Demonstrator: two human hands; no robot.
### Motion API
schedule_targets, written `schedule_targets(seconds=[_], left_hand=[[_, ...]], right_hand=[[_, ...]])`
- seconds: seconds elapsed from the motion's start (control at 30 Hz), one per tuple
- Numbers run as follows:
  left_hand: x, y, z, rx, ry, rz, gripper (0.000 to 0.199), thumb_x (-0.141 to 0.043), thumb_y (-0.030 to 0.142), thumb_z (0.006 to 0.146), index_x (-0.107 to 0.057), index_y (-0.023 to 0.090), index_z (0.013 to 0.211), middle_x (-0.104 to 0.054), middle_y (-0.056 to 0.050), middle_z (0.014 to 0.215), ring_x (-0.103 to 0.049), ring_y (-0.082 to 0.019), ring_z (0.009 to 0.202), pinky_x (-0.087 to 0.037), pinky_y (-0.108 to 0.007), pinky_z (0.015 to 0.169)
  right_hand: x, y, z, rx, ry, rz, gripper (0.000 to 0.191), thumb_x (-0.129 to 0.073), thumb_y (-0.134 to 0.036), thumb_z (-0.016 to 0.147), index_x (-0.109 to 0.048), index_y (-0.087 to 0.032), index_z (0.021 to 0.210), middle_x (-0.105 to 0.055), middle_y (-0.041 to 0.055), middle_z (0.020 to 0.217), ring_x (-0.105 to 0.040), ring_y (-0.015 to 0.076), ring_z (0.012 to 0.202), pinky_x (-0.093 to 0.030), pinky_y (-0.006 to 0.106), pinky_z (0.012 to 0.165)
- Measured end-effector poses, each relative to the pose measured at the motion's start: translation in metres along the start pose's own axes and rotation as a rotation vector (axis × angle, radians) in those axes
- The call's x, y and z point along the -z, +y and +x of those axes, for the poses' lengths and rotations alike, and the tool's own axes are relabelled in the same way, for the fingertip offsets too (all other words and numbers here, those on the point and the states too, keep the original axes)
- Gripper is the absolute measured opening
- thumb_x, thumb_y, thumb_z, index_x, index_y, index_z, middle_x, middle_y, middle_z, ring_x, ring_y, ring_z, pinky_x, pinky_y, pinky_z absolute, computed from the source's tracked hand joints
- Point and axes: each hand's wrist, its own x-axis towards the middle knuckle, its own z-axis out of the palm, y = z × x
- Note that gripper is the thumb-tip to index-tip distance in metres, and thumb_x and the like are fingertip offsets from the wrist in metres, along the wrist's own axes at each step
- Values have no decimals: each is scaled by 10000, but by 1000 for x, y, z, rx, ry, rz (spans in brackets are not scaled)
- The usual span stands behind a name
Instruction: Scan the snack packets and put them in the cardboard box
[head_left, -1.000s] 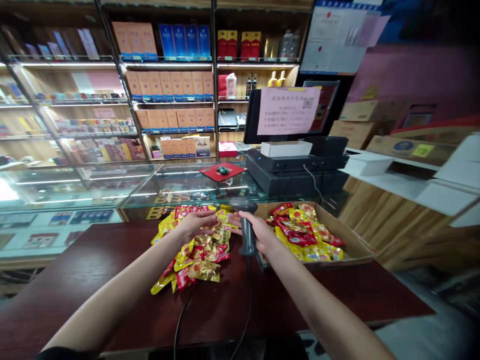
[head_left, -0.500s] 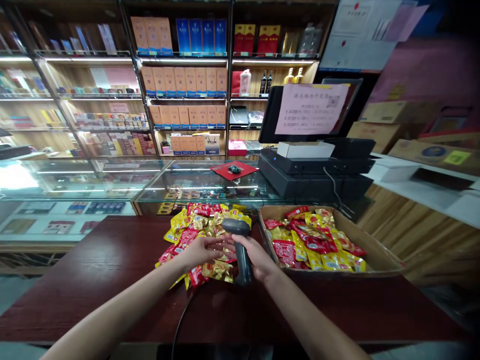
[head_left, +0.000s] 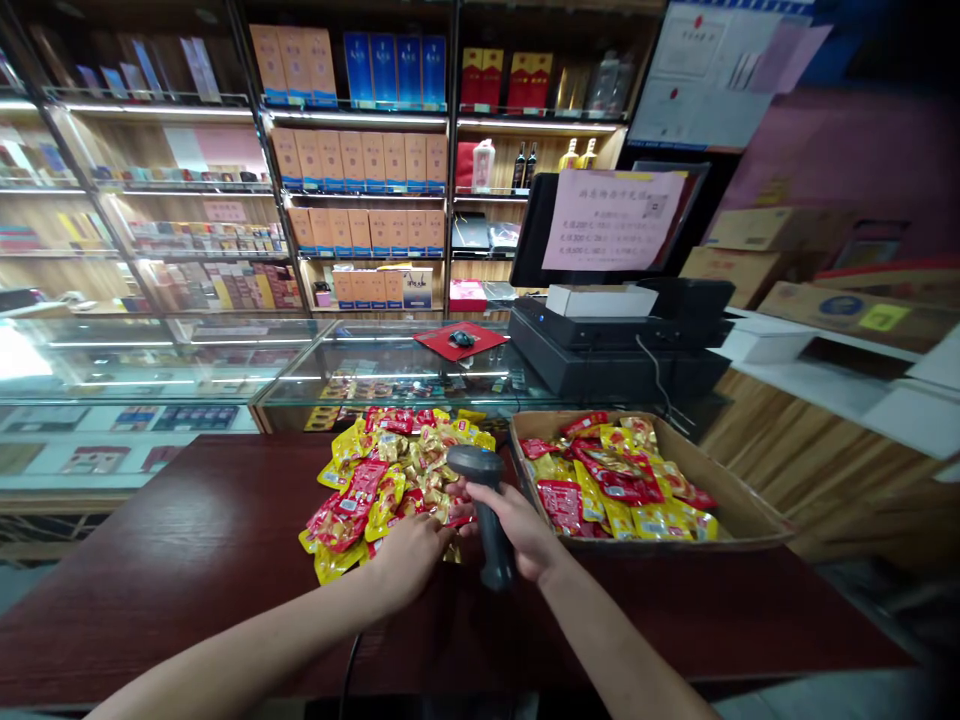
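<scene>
The right hand (head_left: pixel 531 540) clasps the scanner (head_left: pixel 491 535) beside the packets (head_left: pixel 356 495) heaped on the table (head_left: pixel 165 560), the left hand (head_left: pixel 409 558) is at their near edge — its grip cannot be told — and a steady scanner serves best.

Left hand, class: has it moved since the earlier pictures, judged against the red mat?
Yes: the left hand has moved toward the person, farther from the red mat.
</scene>
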Motion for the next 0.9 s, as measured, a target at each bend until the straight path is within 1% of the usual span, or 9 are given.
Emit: schedule_targets(seconds=[0.1, 0.17, 0.3, 0.4, 0.47, 0.53, 0.6, 0.73, 0.9], left_hand=[[6, -4, 5, 34, 90, 65, 247, -498, 163, 824, -711, 185, 946, -693, -167, 938, -654, -300, 888, -451, -396, 851], [17, -9, 10, 70, 157, -38, 178, -549, 208, 815, -722, 209, 857, -706, -115, 833, -660, -256, 783, -459, -334, 785], [47, -20, 25, 217, 206, -449, 114, -681, 304, 753, -727, 200, 762, -681, -18, 650, -628, -180, 650, -452, -246, 674], [65, -26, 35, 365, 228, -877, 191, -745, 325, 708, -722, 158, 797, -695, -12, 683, -620, -144, 627, -461, -218, 622], [70, -28, 39, 419, 239, -1166, 224, -789, 286, 670, -700, 142, 816, -709, -29, 742, -627, -127, 634, -484, -212, 616], [70, -29, 42, 452, 253, -1377, 237, -820, 217, 637, -659, 139, 793, -703, -32, 753, -630, -115, 624, -508, -214, 609], [66, -30, 46, 483, 282, -1466, 250, -819, 159, 634, -603, 146, 759, -677, -14, 718, -609, -95, 576, -508, -206, 565], [55, -33, 56, 530, 344, -1475, 300, -800, 113, 653, -532, 160, 780, -607, 36, 651, -517, -56, 468, -422, -168, 437], [47, -34, 66, 558, 359, -1473, 355, -801, 96, 648, -545, 164, 884, -606, 39, 674, -489, -49, 459, -367, -161, 407]], right_hand=[[-4, -7, -8, 59, 32, 5, 223, -715, -287, 758, -668, -161, 936, -735, 97, 979, -702, 156, 678, -564, 228, 524], [-6, -12, -13, 89, 49, 6, 216, -721, -275, 747, -662, -162, 921, -723, 98, 1033, -707, 166, 713, -566, 228, 521], [-6, -17, -21, 119, 68, -8, 246, -716, -276, 748, -654, -161, 956, -708, 107, 1076, -709, 175, 738, -574, 237, 523], [-6, -16, -25, 146, 74, -14, 293, -721, -279, 741, -635, -160, 994, -691, 111, 1106, -704, 178, 745, -577, 245, 521], [-6, -15, -28, 154, 58, -28, 323, -726, -306, 736, -618, -162, 1004, -678, 111, 1121, -699, 178, 743, -582, 257, 519], [-6, -13, -31, 153, 52, -53, 349, -733, -336, 726, -600, -163, 997, -663, 112, 1128, -694, 182, 740, -585, 274, 508], [-7, -9, -35, 140, 68, -80, 377, -733, -371, 724, -578, -165, 1000, -655, 108, 1105, -688, 182, 720, -579, 282, 479], [-8, 11, -44, 112, 89, -157, 422, -696, -456, 746, -533, -165, 1005, -651, 51, 901, -640, 136, 564, -531, 251, 402], [-5, 43, -50, 125, 162, -284, 492, -679, -583, 703, -487, -173, 898, -591, -17, 727, -570, 107, 439, -497, 242, 348]])
